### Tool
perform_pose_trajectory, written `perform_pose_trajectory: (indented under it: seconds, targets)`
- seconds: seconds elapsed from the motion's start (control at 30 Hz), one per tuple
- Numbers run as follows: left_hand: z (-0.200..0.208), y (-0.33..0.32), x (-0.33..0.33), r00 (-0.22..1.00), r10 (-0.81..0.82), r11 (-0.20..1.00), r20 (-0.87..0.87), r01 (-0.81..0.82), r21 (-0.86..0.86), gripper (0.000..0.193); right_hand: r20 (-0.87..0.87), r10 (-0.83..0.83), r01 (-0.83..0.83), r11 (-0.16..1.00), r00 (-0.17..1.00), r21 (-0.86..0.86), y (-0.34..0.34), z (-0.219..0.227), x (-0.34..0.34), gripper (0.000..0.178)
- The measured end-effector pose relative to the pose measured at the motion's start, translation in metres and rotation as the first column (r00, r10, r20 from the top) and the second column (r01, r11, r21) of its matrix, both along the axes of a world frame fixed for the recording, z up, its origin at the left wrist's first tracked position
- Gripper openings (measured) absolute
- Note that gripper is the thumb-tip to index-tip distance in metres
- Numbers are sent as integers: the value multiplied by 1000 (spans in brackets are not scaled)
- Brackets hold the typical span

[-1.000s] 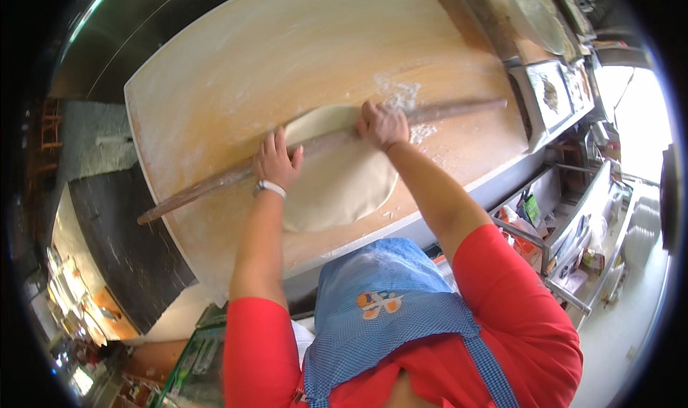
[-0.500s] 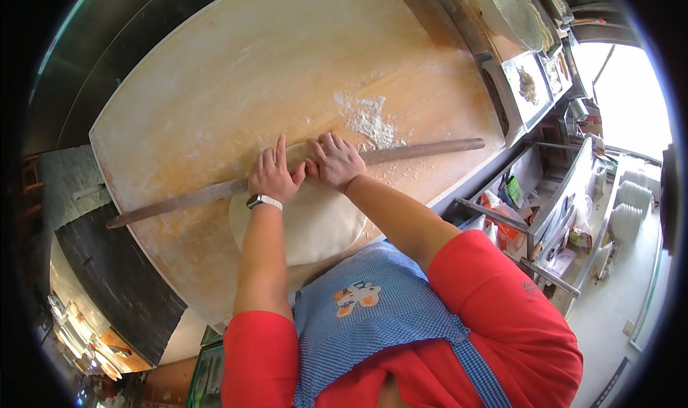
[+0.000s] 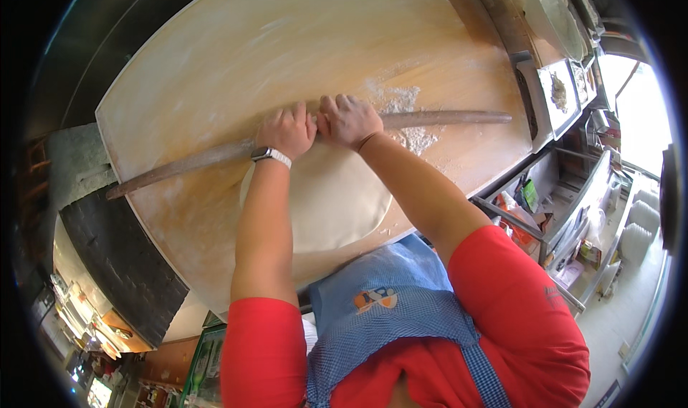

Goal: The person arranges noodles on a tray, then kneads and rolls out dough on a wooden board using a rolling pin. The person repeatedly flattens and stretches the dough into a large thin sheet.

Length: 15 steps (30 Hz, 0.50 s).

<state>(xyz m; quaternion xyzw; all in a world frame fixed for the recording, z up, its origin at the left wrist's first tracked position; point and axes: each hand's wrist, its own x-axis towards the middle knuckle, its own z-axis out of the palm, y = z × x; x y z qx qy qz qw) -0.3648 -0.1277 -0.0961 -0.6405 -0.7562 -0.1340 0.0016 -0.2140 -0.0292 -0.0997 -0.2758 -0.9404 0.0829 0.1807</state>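
Note:
A long wooden rolling pin (image 3: 186, 166) lies crosswise over the far edge of a rolled-out sheet of pale dough (image 3: 326, 200). My left hand (image 3: 288, 131), with a watch at its wrist, has its fingers curled over the middle of the pin. Right beside it my right hand (image 3: 349, 121) is closed over the pin too, and the two thumbs nearly meet. Loose white flour (image 3: 416, 137) is scattered on the board around the pin, to the right of my right hand. The stretch of pin under both hands is hidden.
The wide wooden board (image 3: 301, 42) fills the middle. Beyond its right edge stand a big flour-dusted bowl (image 3: 555, 17), a tray (image 3: 557, 96) and an open drawer (image 3: 534, 207) with packages. Stacked white containers (image 3: 636, 229) are farther right. A dark slatted surface (image 3: 118, 261) adjoins at left.
Both hands and the rolling pin have moved away from my body, toward the far side. My left fingers, stretched out before, are now curled over the pin. The view has shifted slightly.

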Motion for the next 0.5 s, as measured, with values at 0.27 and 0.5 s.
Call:
perform_pose_trajectory:
  seconds: [0.27,0.5]
  targets:
    - [6,-22,13,912,399,916,99,-392,-81,43,-73,-20,21,1000,997,7,-2,5,16,43]
    - [-12,-215,5,770,638,770,9,-638,5,47,168,4,8,997,986,-72,-33,16,119,51]
